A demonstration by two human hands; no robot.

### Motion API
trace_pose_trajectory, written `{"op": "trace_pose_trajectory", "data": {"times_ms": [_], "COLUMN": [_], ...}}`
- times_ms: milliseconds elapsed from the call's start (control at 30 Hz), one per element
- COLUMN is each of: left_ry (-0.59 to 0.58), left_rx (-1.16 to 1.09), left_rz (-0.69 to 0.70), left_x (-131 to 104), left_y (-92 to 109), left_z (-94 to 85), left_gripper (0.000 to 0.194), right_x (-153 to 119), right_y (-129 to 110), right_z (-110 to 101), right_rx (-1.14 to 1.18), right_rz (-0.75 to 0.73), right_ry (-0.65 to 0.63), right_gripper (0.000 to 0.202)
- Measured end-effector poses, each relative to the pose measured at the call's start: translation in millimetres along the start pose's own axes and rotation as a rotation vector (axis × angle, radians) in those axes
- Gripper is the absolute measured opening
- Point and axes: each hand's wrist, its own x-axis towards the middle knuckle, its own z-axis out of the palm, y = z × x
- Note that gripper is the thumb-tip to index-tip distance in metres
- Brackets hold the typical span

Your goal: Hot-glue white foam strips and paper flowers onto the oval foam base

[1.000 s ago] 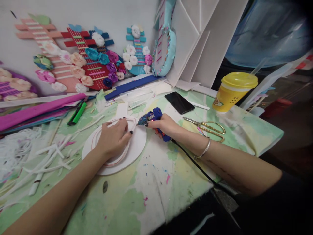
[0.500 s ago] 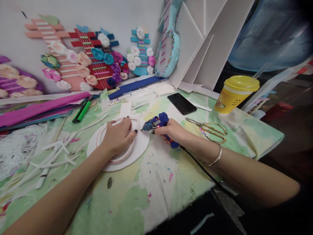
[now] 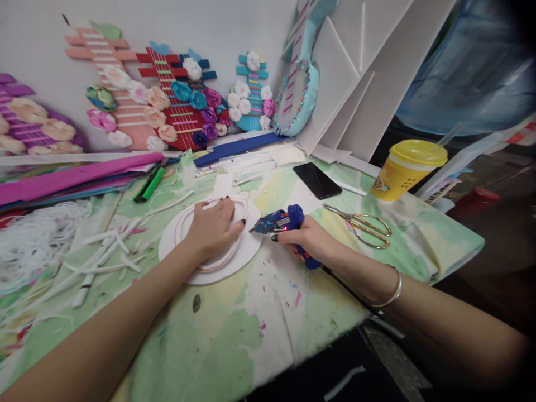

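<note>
A white round board [image 3: 253, 243] with a narrow tab [image 3: 223, 183] at its far side lies on the table, and a thin white strip edged in red [image 3: 239, 209] curves in a ring on it. My left hand [image 3: 213, 226] rests on the board inside the ring, fingers curved and apart, thumb stretched to the right. My right hand [image 3: 312, 240] is wrapped round a blue hot glue gun [image 3: 288, 219] with a small red light lit. The gun's nozzle points left, over the board's right edge, close to my left thumb. Whether it touches the board I cannot tell.
Gold-handled scissors [image 3: 368, 226], a black phone [image 3: 317, 180] and a yellow cup [image 3: 406, 170] stand or lie at the right. White strips [image 3: 106, 254], tangled white string [image 3: 39, 240] and a green marker [image 3: 151, 184] are at the left. Flower-covered guitar shapes [image 3: 180, 120] lean on the wall.
The view has shifted a little, so most things sit farther right. The glue gun has moved slightly right and toward me. My left hand stays on the board.
</note>
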Motion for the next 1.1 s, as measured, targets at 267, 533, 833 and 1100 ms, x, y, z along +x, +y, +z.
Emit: {"op": "trace_pose_trajectory", "data": {"times_ms": [267,533,833,1100], "left_ry": [0.013,0.034,0.046,0.048], "left_rx": [0.006,0.013,-0.02,-0.013], "left_rz": [-0.011,0.012,0.003,0.004], "left_x": [0,0,0,-1], "left_y": [0,-1,0,0], "left_z": [0.0,1.9,2.2,1.3], "left_gripper": [0.025,0.027,0.029,0.03], "right_x": [-7,-19,-28,-35], "right_y": [7,7,9,3], "right_z": [10,22,34,19], "right_rx": [-0.033,-0.03,-0.086,-0.103], "right_rz": [0.043,0.038,0.037,-0.016], "right_ry": [-0.016,-0.068,-0.129,-0.071], "right_gripper": [0.022,0.014,0.026,0.018]}}
